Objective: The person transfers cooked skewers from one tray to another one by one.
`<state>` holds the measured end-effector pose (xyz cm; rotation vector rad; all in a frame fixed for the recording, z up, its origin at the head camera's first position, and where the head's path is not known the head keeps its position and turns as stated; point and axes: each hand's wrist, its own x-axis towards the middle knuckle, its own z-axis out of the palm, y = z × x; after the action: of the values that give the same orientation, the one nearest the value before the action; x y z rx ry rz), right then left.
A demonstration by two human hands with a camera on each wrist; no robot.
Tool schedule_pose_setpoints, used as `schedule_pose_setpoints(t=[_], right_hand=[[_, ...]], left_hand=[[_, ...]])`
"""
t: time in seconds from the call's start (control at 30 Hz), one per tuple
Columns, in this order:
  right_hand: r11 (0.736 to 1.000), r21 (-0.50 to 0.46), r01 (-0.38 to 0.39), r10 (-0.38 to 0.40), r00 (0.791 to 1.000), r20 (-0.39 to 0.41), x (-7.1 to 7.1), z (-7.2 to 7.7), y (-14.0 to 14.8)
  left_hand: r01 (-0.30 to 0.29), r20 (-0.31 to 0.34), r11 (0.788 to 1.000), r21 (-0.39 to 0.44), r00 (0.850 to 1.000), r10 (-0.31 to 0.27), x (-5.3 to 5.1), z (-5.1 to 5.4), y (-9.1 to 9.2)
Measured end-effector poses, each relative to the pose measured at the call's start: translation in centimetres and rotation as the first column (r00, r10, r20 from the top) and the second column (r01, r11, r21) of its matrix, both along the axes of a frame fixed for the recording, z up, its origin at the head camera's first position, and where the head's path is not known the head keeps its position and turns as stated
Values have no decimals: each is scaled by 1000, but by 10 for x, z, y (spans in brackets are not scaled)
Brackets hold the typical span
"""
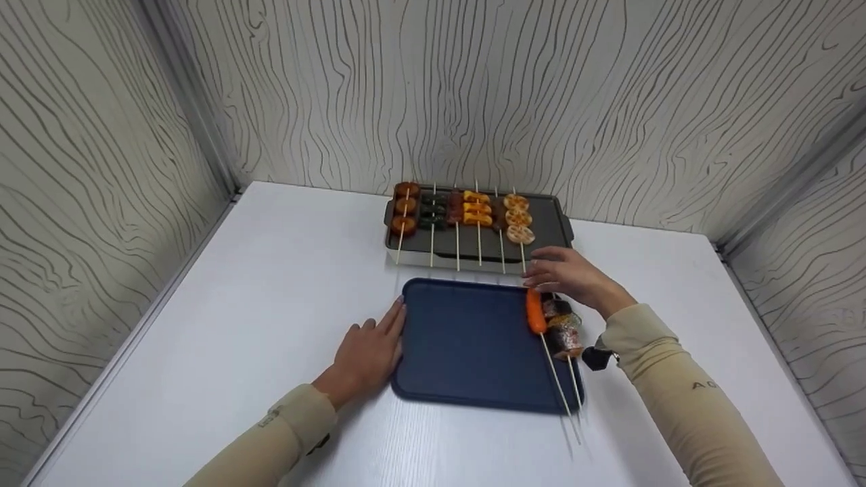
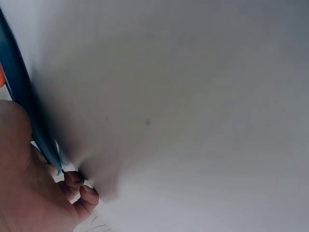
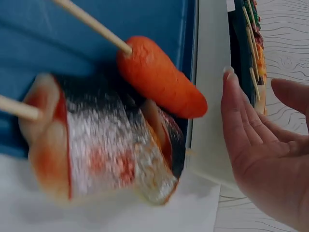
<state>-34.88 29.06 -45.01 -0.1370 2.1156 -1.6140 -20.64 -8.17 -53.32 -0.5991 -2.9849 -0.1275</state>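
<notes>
A dark blue tray (image 1: 467, 345) lies on the white table. My left hand (image 1: 365, 352) rests beside its left edge, with the forefinger stretched along the rim; the left wrist view shows that hand (image 2: 34, 188) against the tray's side (image 2: 24, 92). On the tray's right side lie two skewers: an orange sausage-shaped skewer (image 1: 535, 311) and a skewer of silver-skinned fish chunks (image 1: 563, 335). Their sticks stick out over the front edge. My right hand (image 1: 565, 274) hovers over the tray's back right corner. In the right wrist view, its fingers (image 3: 236, 111) hold nothing and stand apart from the orange sausage-shaped skewer.
Behind the tray stands a dark grill plate (image 1: 547, 216) on a light base. Several skewers lie across it, among them lotus root slices (image 1: 519, 218), yellow pieces (image 1: 477, 208) and brown round slices (image 1: 404, 206). A patterned wall (image 1: 473, 88) rises behind the grill.
</notes>
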Motion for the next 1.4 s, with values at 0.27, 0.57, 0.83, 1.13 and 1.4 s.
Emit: schedule_pose_setpoints(t=[0.27,0.57,0.83,1.13,1.4], right_hand=[[991,-80,105,-104,994,20,-2,-6,-3],[990,-107,91,-97,994,-49,1,1,7],[988,-124,92,-108,986,-130,10,15,22],[985,-115,131,-146,979,-140,23,29,47],[975,-154,160,-180,975,-128,37,32,65]], left_hand=[[16,0,1000,11,1000,-16,0,-2,2],[15,-38,1000,-8,999,-15,1,-1,2],[2,8,1000,-16,1000,-2,0,0,2],[1,-19,1000,0,1000,-1,-2,1,0],[1,-50,1000,14,999,-1,-3,-5,0]])
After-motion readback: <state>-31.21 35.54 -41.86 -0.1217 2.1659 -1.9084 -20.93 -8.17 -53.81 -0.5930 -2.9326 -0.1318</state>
